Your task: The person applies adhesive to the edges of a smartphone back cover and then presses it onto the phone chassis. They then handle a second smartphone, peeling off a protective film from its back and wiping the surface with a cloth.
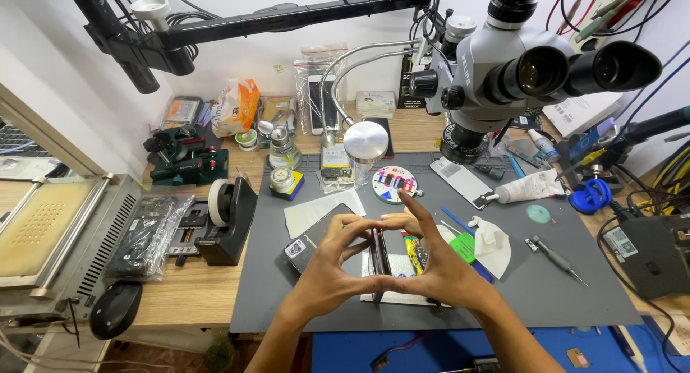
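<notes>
Both of my hands hold a dark phone (379, 256) on edge above the grey work mat (560, 287). My left hand (332, 261) grips its left side with thumb and fingers curled over the top. On the right side, my right hand (440, 261) pinches it, index finger stretched up. Under the phone lies a white sheet with a small yellow glue tube (411, 249). Another phone (310, 241) rests face down just left of my hands.
A stereo microscope (517, 71) hangs over the mat's back right. A tape dispenser (228, 211), round parts dish (394, 184), white tube (528, 187), screwdriver (557, 258), green pick (463, 245) and blue tweezers surround the hands. A heating plate machine (50, 236) stands at left.
</notes>
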